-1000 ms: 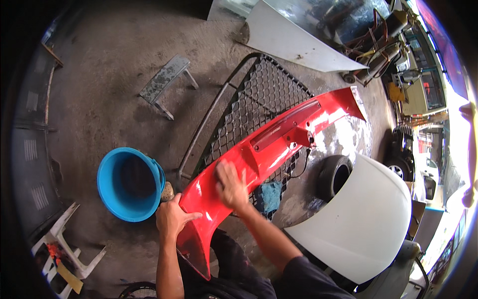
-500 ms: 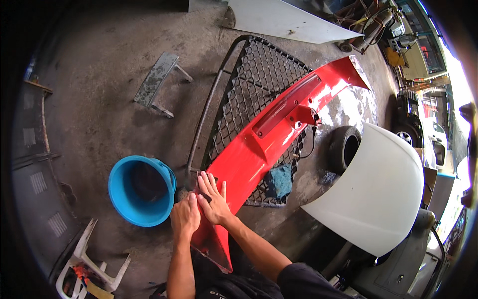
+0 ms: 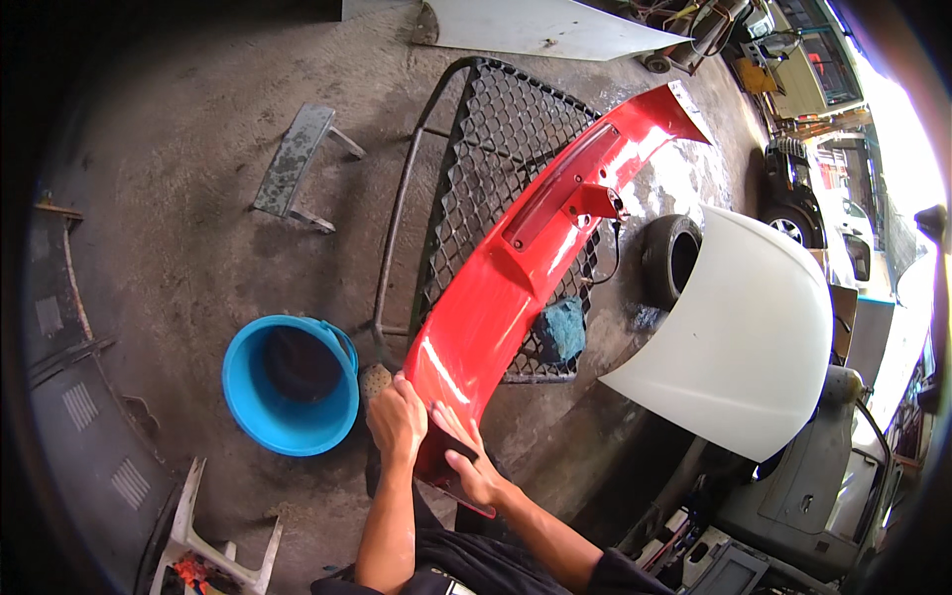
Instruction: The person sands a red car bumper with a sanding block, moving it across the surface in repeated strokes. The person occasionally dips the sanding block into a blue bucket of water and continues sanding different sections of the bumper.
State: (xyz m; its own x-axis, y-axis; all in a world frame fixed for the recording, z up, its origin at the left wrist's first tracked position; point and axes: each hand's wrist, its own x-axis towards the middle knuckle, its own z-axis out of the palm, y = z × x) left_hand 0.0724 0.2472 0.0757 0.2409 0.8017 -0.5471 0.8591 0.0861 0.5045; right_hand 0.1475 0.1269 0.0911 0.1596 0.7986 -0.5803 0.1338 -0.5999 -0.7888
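Note:
A long, glossy red car spoiler (image 3: 476, 307) lies slantwise, its near end close to my body and its far end resting over a black mesh rack. My left hand (image 3: 398, 420) is closed on the spoiler's left edge near that end. My right hand (image 3: 472, 466) presses a thin dark flat pad (image 3: 454, 446) against the red surface, fingers stretched forward and thumb over the pad. What lies under the right palm is hidden. A blue cloth (image 3: 561, 330) sits on the rack, just right of the spoiler.
A blue bucket (image 3: 238, 387) stands left of my hands, and a small grey bench (image 3: 295, 159) farther off. The metal mesh rack (image 3: 466, 178) supports the spoiler. To the right are a tyre (image 3: 658, 256) and a white car hood (image 3: 739, 342). A white panel (image 3: 545, 28) lies at the back.
My right hand has slid back toward me and to the right along the spoiler, apart from the left hand. The dark pad shows more plainly now. The view has shifted slightly.

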